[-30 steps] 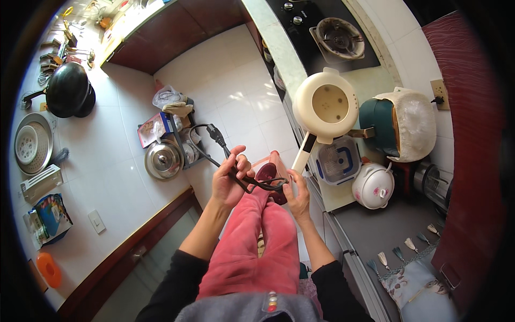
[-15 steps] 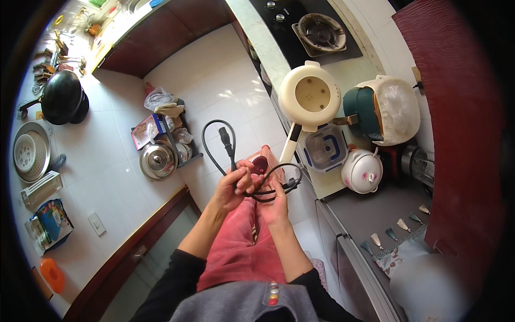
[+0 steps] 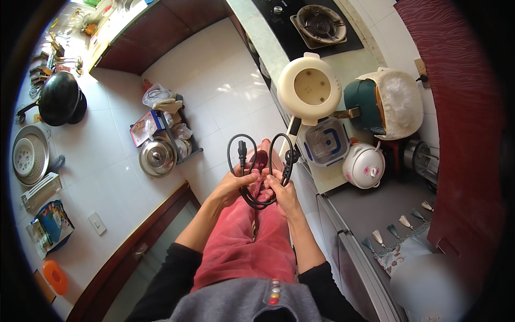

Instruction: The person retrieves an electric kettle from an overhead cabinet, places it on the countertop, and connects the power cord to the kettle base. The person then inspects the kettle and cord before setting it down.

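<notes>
A black power cord (image 3: 253,203) is held between my two hands, in front of my legs. My left hand (image 3: 234,184) closes on the cord's left side, with one loop and the upright connector end (image 3: 242,151) rising above the fingers. On the other side, my right hand (image 3: 281,191) pinches the cord, and a second loop stands above it. The plug end (image 3: 291,156) hangs beside that right loop. Between the hands the cord sags in a curve across my palms. Some fingertips are hidden behind the cord.
On the counter at right stand a cream electric pan (image 3: 309,88), a lidded clear container (image 3: 325,141), a white flowered pot (image 3: 363,165) and a green appliance (image 3: 365,107) under a cloth. A rack with a steel lidded pot (image 3: 157,156) stands left. A gas burner (image 3: 321,24) lies farther off.
My hands have moved apart and level. The cord, looped on one side before, now forms two upright loops, and the connector has shifted right and lower.
</notes>
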